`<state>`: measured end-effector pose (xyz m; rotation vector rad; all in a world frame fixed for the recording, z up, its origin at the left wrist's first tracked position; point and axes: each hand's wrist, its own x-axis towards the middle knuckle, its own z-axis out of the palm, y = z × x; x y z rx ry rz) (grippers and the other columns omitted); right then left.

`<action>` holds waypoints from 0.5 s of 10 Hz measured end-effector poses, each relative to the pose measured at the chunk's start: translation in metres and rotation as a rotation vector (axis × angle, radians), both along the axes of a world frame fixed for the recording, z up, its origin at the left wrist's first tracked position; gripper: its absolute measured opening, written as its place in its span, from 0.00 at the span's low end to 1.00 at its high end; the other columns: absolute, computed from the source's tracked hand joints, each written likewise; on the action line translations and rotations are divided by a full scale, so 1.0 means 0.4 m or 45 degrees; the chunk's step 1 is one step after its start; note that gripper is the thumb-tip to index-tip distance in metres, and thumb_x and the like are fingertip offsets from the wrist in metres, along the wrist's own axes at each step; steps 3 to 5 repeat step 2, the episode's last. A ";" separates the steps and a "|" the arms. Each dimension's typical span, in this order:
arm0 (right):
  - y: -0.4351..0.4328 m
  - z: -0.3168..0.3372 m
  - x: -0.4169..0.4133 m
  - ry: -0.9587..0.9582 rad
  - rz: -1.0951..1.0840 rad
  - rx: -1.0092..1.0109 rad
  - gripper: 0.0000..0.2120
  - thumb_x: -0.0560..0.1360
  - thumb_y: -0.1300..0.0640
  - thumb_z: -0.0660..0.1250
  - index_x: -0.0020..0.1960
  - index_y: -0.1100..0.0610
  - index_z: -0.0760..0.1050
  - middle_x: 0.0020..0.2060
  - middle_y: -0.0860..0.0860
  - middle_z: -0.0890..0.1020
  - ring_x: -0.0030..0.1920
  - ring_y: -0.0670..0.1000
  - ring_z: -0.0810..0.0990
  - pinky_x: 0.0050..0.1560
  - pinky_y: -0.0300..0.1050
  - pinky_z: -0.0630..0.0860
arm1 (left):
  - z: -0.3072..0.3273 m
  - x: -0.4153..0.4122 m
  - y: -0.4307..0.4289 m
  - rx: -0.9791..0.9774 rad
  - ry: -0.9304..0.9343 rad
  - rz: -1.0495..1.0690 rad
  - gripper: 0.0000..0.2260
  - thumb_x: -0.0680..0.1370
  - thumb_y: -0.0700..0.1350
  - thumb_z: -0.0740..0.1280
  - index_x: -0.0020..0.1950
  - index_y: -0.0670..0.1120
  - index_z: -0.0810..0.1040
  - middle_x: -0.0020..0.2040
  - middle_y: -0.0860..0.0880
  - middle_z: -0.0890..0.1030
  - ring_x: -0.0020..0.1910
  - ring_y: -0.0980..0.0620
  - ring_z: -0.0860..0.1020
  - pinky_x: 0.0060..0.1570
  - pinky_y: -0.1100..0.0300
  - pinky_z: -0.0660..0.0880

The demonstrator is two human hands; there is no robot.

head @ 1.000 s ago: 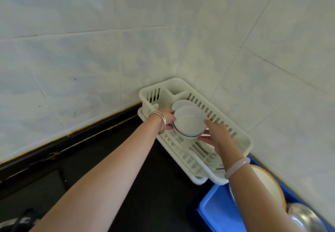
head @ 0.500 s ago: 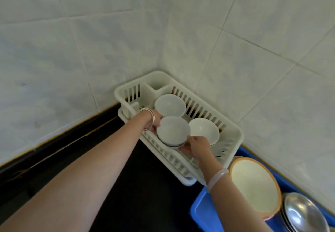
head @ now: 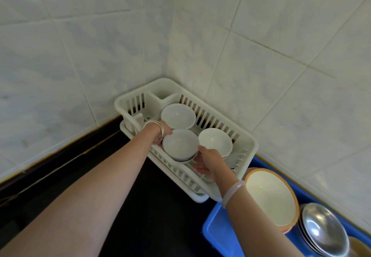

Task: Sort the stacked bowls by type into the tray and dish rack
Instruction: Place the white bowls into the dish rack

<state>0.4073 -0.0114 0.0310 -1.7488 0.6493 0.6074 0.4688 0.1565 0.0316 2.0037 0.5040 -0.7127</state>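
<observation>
A white plastic dish rack (head: pixel 248 146) stands in the tiled corner. Both hands hold a small stack of white bowls (head: pixel 179 144) low over its near side. My left hand (head: pixel 163 129) grips the stack's left rim. My right hand (head: pixel 206 161) holds it from the front right, fingers under the rim. One white bowl (head: pixel 178 115) sits at the back of the rack, another white bowl (head: pixel 215 141) at its right. To the right, a blue tray (head: pixel 215 234) holds an orange-rimmed bowl (head: pixel 269 198) and stacked steel bowls (head: pixel 323 230).
The rack and tray rest on a black countertop (head: pixel 144 212). White tiled walls (head: pixel 80 56) close in behind and to the right. The rack's cutlery compartment (head: pixel 162 93) is at the far corner. Another brownish dish edge (head: pixel 359 245) shows at the tray's lower right.
The bowl stack has come down from in front of the rack into its near side. My view has shifted, and the second white bowl and the tray's bowls show more fully.
</observation>
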 end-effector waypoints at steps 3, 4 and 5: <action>-0.061 0.117 -0.071 -0.347 -0.049 0.180 0.13 0.81 0.56 0.56 0.57 0.61 0.76 0.49 0.54 0.83 0.43 0.51 0.81 0.36 0.37 0.79 | 0.068 -0.076 -0.011 0.153 -0.356 0.003 0.14 0.75 0.47 0.66 0.54 0.38 0.77 0.49 0.41 0.81 0.53 0.40 0.78 0.45 0.56 0.75; -0.061 0.117 -0.071 -0.347 -0.049 0.180 0.13 0.81 0.56 0.56 0.57 0.61 0.76 0.49 0.54 0.83 0.43 0.51 0.81 0.36 0.37 0.79 | 0.068 -0.076 -0.011 0.153 -0.356 0.003 0.14 0.75 0.47 0.66 0.54 0.38 0.77 0.49 0.41 0.81 0.53 0.40 0.78 0.45 0.56 0.75; -0.061 0.117 -0.071 -0.347 -0.049 0.180 0.13 0.81 0.56 0.56 0.57 0.61 0.76 0.49 0.54 0.83 0.43 0.51 0.81 0.36 0.37 0.79 | 0.068 -0.076 -0.011 0.153 -0.356 0.003 0.14 0.75 0.47 0.66 0.54 0.38 0.77 0.49 0.41 0.81 0.53 0.40 0.78 0.45 0.56 0.75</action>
